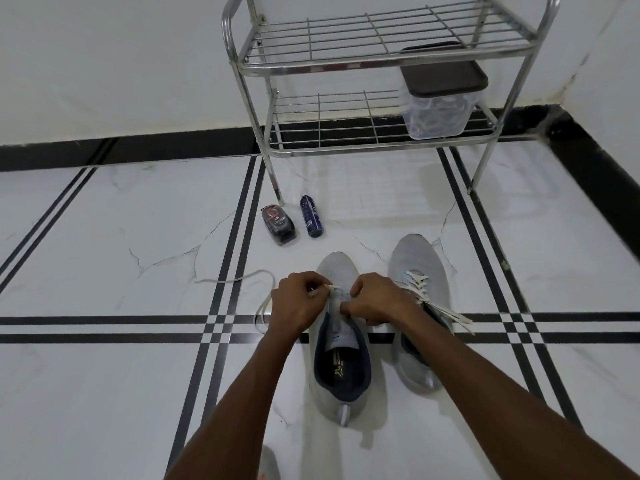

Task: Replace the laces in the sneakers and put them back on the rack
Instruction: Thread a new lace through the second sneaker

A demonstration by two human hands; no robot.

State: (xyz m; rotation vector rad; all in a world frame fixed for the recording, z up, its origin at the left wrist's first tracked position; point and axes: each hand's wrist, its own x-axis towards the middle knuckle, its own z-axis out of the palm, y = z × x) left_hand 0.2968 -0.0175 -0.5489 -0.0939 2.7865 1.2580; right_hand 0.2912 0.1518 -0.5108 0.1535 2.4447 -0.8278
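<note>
Marble floor steadies the near sneaker while the left hand pinches the lace tip and the right hand grasps the eyelet edge, threading.

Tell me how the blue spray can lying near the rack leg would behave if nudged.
The blue spray can lies on its side on smooth floor tile, so it would probably roll sideways. It looks rigid, likely metal, and would probably slide easily too.
</note>
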